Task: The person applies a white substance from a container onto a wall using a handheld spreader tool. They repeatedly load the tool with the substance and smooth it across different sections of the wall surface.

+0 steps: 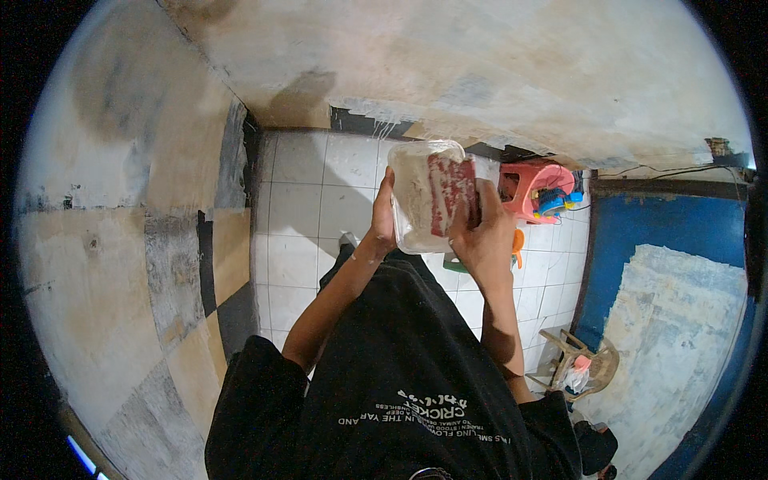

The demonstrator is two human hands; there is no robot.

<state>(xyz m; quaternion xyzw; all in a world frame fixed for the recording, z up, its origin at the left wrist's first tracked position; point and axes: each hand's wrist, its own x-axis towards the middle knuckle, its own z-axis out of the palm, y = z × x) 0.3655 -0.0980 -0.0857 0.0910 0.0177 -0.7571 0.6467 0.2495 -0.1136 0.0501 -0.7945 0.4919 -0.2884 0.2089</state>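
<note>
My left hand [384,211] is closed on the left side of a clear plastic tub [410,204], held in front of my body. Whitish paste coats the inside of the tub. Against its right part lies a flat red scraper [450,196], blotched with the same paste. My right hand [485,227] grips the scraper near its right edge, thumb toward me. The palm hides part of the scraper, so its handle cannot be made out.
A pink plastic stool [522,192] stands by the far wall with blue and yellow items [554,202] on it. An orange object [518,240] and a green one [454,262] are on the tiled floor [298,210]. A wooden chair [602,370] stands at the right, beside the blue, partly coated wall [640,220].
</note>
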